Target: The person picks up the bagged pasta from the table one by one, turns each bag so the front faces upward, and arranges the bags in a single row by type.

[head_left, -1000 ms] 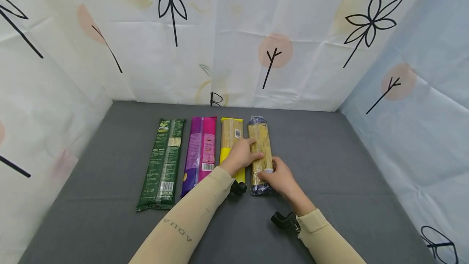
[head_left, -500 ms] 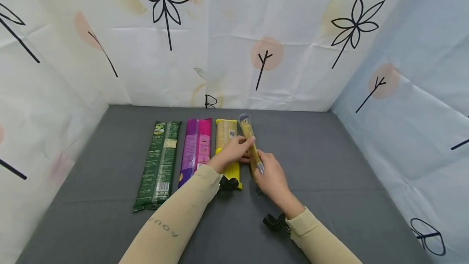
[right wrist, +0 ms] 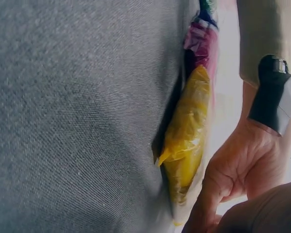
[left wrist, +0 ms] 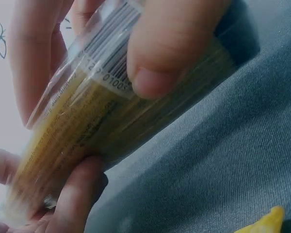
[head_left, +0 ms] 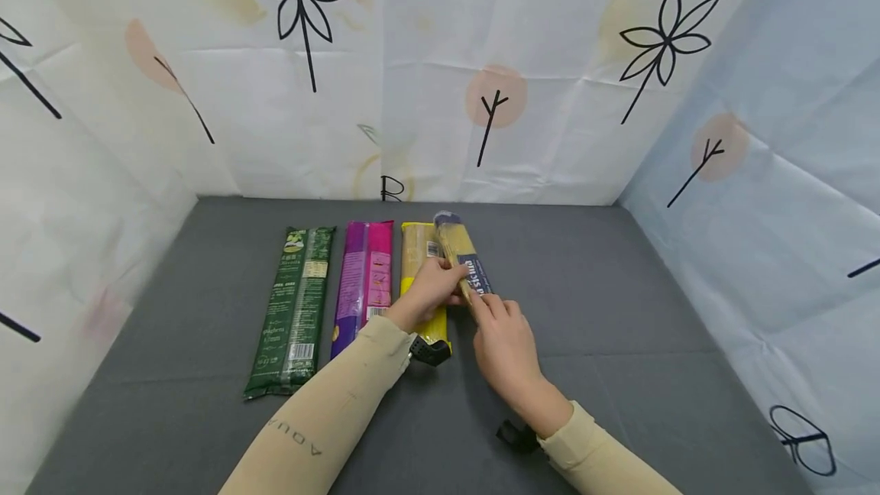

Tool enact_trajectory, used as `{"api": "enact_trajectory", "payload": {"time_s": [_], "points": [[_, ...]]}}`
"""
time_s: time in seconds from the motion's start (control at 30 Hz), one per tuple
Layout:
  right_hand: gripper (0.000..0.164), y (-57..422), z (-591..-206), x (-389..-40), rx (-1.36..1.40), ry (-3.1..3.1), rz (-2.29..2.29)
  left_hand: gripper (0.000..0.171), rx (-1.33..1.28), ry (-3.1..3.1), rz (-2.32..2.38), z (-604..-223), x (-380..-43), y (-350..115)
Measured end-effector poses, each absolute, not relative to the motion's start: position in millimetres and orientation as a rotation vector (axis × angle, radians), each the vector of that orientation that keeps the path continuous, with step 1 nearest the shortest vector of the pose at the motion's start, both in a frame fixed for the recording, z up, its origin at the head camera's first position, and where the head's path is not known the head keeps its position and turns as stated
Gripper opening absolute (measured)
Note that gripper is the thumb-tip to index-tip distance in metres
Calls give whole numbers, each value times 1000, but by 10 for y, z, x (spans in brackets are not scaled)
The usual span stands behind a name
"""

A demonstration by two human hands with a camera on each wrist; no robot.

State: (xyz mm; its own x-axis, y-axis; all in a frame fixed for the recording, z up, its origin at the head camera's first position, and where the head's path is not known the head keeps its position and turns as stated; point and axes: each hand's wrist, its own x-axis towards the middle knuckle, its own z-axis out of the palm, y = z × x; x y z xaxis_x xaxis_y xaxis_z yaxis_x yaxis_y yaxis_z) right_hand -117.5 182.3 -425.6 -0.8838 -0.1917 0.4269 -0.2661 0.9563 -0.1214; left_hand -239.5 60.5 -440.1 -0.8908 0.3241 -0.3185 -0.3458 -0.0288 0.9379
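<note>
A clear-wrapped spaghetti pack with dark blue ends and a dark blue label (head_left: 457,243) is tilted on its edge in the head view, above the table. My left hand (head_left: 428,289) grips its left side, thumb over the wrapper. My right hand (head_left: 507,346) holds its lower end, back of the hand facing up. In the left wrist view, thumbs and fingers close around the spaghetti pack (left wrist: 82,119), and a barcode shows beside the nearest thumb. The right wrist view shows my left hand (right wrist: 242,160); the held pack cannot be made out there.
Left of the held pack, a yellow spaghetti pack (head_left: 415,250), a purple and pink pack (head_left: 360,273) and a green spaghetti pack (head_left: 292,312) lie side by side on the grey tabletop (head_left: 605,312). Printed white cloth walls (head_left: 550,159) enclose the back and sides.
The blue-ended spaghetti pack was lying flat, then was lifted and turned onto its edge; now its dark blue label side shows. Both hands have shifted slightly left with it.
</note>
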Motion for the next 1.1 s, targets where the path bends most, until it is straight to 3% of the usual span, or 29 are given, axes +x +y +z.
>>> {"api": "enact_trajectory", "payload": {"time_s": [0.33,0.5,0.67,0.87,1.1], "points": [[40,2023,-4167,-1237,210,-2787,956,37,-38,1872,2168,-4316,-2411,578],[37,2172,-4161,-1307,86,-2792,1337,29,-71,1802,2195,-4319,-2430,532],[51,2261,-4200,-1384,22,-2789,1666,28,-43,1712,2230,-4295,-2424,477],[66,2301,-4263,-1454,134,-2693,2049,35,25,1682,2184,-4295,-2418,444],[74,2408,-4319,-1458,137,-2668,2089,38,106,1685,2057,-4336,-2325,489]]}}
